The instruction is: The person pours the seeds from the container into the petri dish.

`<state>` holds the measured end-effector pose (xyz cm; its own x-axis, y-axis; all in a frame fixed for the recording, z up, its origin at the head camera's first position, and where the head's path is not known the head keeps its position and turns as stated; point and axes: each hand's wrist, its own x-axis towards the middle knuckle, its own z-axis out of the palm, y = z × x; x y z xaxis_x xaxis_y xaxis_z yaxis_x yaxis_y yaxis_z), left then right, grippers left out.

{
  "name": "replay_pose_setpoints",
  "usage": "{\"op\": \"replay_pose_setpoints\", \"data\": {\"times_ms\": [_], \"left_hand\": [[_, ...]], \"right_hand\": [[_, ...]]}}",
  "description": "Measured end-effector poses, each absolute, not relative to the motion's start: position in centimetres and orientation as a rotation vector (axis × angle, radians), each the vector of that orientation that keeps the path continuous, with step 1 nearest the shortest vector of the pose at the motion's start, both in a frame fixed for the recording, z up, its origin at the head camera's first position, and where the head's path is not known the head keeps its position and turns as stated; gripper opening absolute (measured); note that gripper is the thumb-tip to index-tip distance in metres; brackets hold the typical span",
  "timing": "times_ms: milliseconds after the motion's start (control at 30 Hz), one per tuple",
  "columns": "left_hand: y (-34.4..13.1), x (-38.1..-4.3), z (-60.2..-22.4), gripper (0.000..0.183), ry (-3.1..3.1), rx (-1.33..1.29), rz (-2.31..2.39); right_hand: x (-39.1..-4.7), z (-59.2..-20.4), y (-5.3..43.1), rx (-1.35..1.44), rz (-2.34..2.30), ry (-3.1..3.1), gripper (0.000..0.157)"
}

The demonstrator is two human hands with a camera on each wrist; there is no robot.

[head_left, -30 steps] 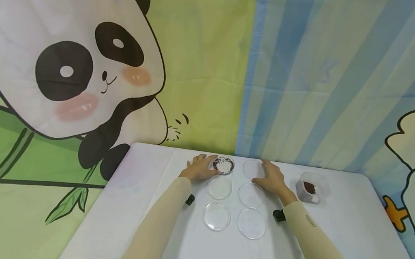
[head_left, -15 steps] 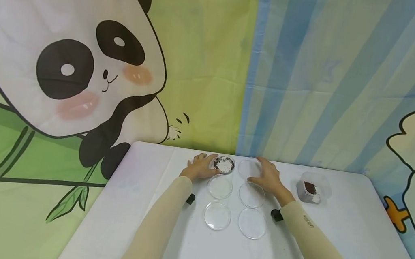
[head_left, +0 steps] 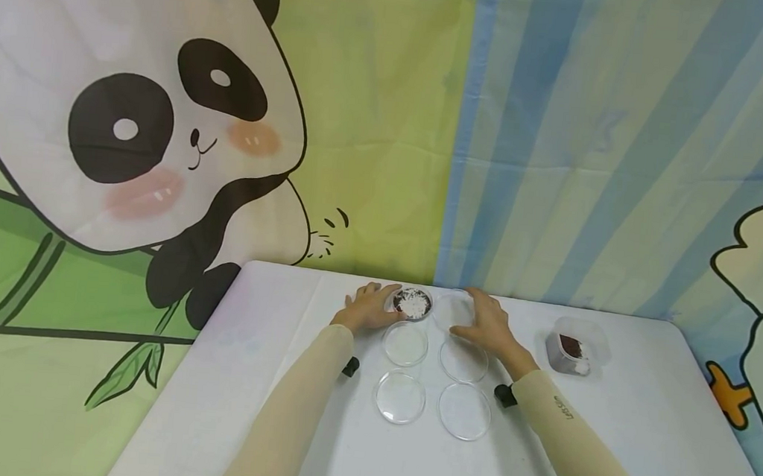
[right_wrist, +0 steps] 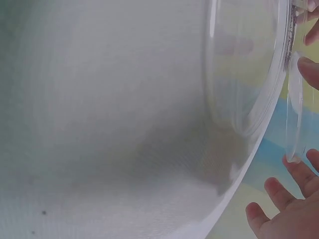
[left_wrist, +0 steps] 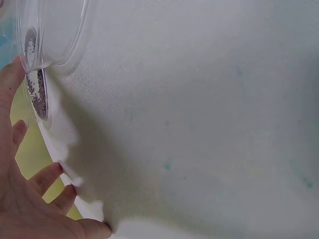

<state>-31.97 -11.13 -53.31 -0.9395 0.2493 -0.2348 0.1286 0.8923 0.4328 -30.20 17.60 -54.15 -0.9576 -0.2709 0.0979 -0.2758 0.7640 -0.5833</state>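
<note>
Near the table's back edge stands a round petri dish filled with dark granules and white flakes. My left hand grips it at the left rim between thumb and fingers; the filled dish shows edge-on in the left wrist view. To its right, my right hand holds a clear petri dish piece by its rim. In the right wrist view, that clear piece is pinched between thumb and forefinger, the other fingers spread. Whether it is a lid or a base I cannot tell.
Several clear petri dish pieces lie in two columns nearer me, such as the front left one and the front right one. A clear tub with dark brown granules and something white stands on the right. A printed curtain hangs behind the table.
My right hand has moved left with the clear petri dish piece, bringing it close beside the filled dish. My left hand has stayed at the filled dish.
</note>
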Motion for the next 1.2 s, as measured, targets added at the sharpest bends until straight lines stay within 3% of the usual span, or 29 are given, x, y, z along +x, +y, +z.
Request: {"op": "replay_pose_setpoints", "data": {"times_ms": [567,1200], "left_hand": [[-11.2,-31.9,-53.2,0.075,2.788,0.290,0.609],[-11.3,-32.1,-53.8,0.075,2.790,0.299,0.629]], "right_hand": [[-30.4,-54.0,16.7,0.523,1.097,-2.831,0.092],[-31.6,-52.9,12.3,0.608,1.286,-2.755,0.090]]}}
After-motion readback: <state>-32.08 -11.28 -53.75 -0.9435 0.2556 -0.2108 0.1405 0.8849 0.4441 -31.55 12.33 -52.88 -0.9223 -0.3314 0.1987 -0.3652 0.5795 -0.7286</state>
